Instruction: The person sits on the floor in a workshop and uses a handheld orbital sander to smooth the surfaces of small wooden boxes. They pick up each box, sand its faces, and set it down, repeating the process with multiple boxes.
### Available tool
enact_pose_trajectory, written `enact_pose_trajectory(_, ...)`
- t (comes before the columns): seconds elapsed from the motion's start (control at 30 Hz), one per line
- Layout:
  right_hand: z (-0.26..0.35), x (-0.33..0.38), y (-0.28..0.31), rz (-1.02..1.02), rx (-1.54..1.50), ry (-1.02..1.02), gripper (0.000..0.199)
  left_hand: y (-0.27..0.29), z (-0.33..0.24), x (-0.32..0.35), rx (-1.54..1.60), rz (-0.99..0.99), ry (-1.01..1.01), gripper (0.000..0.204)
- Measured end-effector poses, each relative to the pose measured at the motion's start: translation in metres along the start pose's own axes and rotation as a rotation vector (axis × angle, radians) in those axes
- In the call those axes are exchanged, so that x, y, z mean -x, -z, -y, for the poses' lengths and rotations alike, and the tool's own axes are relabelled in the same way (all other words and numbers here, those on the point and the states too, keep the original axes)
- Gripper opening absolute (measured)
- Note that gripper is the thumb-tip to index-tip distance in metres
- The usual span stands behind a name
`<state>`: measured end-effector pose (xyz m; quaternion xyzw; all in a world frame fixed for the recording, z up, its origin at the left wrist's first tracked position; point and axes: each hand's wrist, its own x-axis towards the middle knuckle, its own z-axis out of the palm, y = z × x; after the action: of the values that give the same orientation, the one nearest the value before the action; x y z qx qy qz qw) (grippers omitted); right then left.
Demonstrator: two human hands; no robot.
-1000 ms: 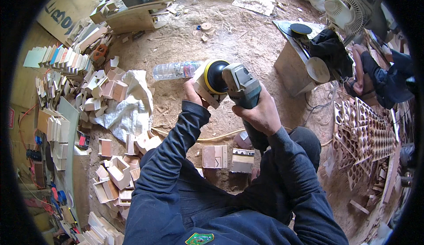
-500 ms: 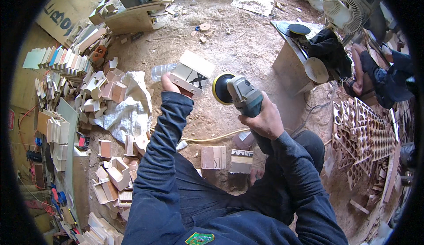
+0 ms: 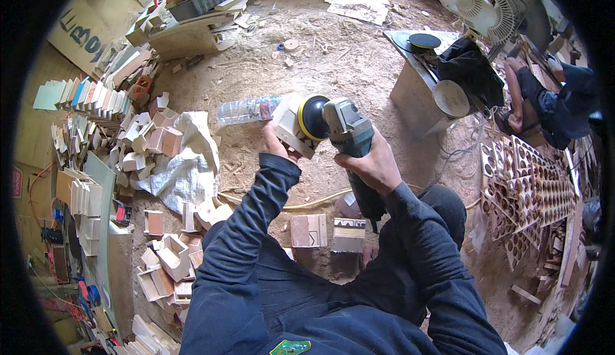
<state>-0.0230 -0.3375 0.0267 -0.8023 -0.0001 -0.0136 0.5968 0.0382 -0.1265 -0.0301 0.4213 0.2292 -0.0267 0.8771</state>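
My left hand is closed round a small pale wooden box, held up in front of me. In my right hand is an angle grinder fitted with a round, yellow-edged sanding pad. That pad lies against the right side of the box and covers much of that face. A clear plastic bottle lies on the floor just beyond the left hand. Between my legs stand a plain wooden box and another box with a dark pattern.
Loose wooden boxes and a white sack lie to the left. A yellow hose crosses the dusty floor. On the right are a bench, a fan, perforated wooden sheets and another person.
The wooden box has moved right and turned, and the grinder has come left, so the pad now meets the box. More of the bottle shows.
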Motion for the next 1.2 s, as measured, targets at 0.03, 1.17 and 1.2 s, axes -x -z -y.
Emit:
enact_pose_trajectory(0.03,0.002,-0.001,0.000,0.007,-0.004,0.000,0.067,0.001,0.004,0.002,-0.036,0.005,0.007,0.066)
enact_pose_trajectory(1.17,-0.007,-0.009,-0.015,0.008,0.012,0.060,0.069,0.029,-0.015,-0.057,-0.517,-0.275,-0.359,0.060)
enact_pose_trajectory(1.2,-0.009,-0.009,-0.015,-0.015,0.026,0.046,0.069,0.029,-0.016,-0.055,-0.608,-0.292,-0.398,0.060)
